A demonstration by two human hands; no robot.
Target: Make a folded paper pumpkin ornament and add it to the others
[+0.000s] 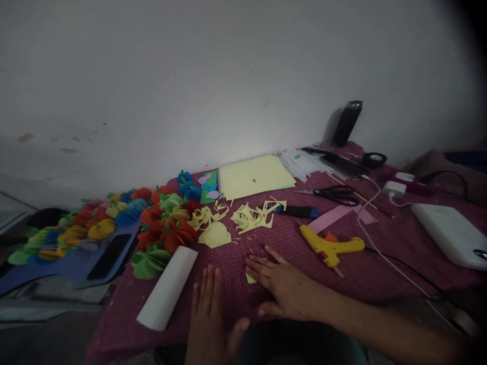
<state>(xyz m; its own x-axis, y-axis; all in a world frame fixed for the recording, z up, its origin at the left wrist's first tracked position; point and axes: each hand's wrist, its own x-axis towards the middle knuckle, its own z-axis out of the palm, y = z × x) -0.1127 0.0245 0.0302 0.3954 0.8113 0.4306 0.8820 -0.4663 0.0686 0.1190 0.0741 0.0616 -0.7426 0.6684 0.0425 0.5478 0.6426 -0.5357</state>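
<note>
My left hand [208,309] lies flat near the front edge of the table, fingers stretched forward, with nothing in it. Just left of it is a white paper roll [168,289]. My right hand [283,284] rests palm down with spread fingers, partly covering a small yellow paper piece [250,278]. Beyond both hands are curly yellow paper scraps [251,218] and a yellow paper cutout [215,234]. A yellow hot glue gun [331,246] lies to the right of my right hand, apart from it.
Colourful paper pumpkins [167,223] crowd the left side. Yellow sheets [254,175] are stacked by the wall. Black scissors [335,193], a utility knife [297,211] and pink paper strips [335,217] lie behind the glue gun. A white router-like box [449,233], cables and a black bottle [347,124] stand right.
</note>
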